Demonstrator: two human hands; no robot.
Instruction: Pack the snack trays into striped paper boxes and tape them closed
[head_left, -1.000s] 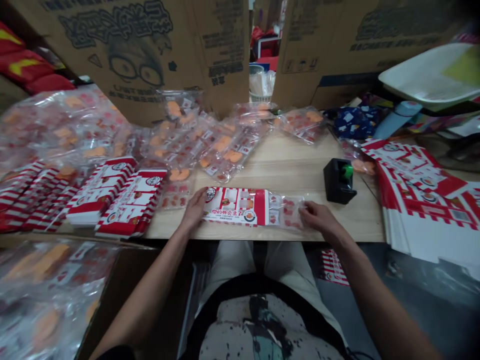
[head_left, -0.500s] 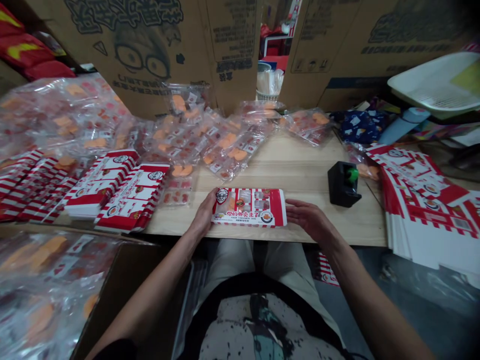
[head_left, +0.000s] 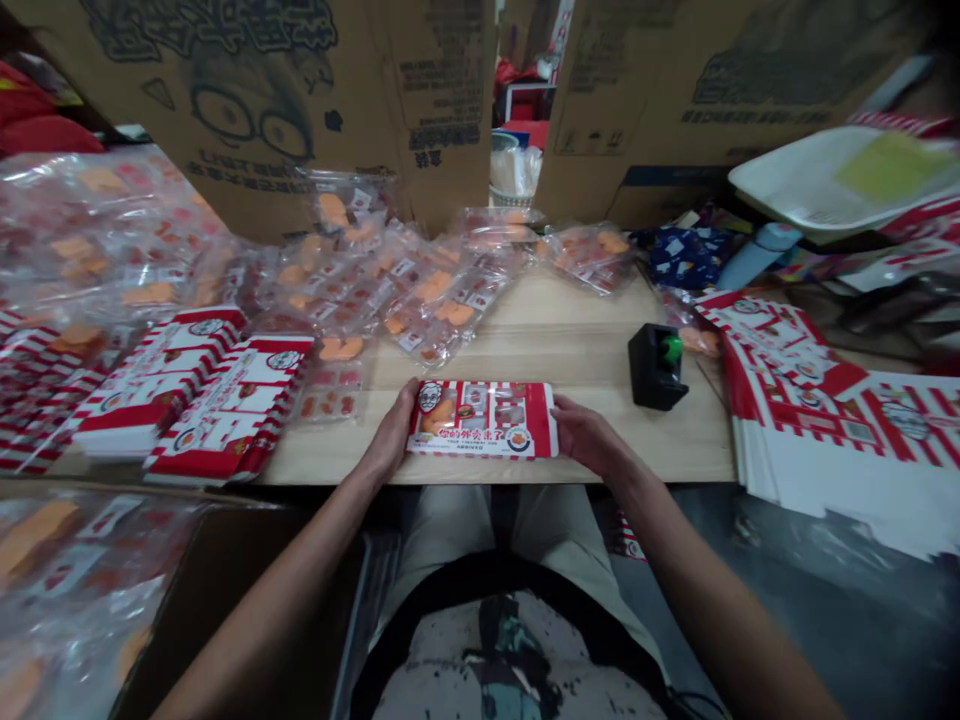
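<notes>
The printed box (head_left: 484, 425) now encloses the packet (head_left: 444, 412) that jutted rightward, so filling looks done, our left hand (head_left: 390, 436) with fingers closed on one end, our right hand (head_left: 589, 436) bent against the other, grip unclear, at the tabletop's (head_left: 517, 340) near edge.

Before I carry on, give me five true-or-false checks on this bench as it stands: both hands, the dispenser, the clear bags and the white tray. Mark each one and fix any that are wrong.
1. The left hand is at the left end of the red-and-white box. True.
2. The right hand is on the tape dispenser. False: it is at the right end of the box, and the dispenser stands apart from it.
3. The tape dispenser is black with something green in it. True.
4. Clear bags with orange pieces lie beyond the box. True.
5. The white tray is at the far left. False: it is at the far right.
</notes>
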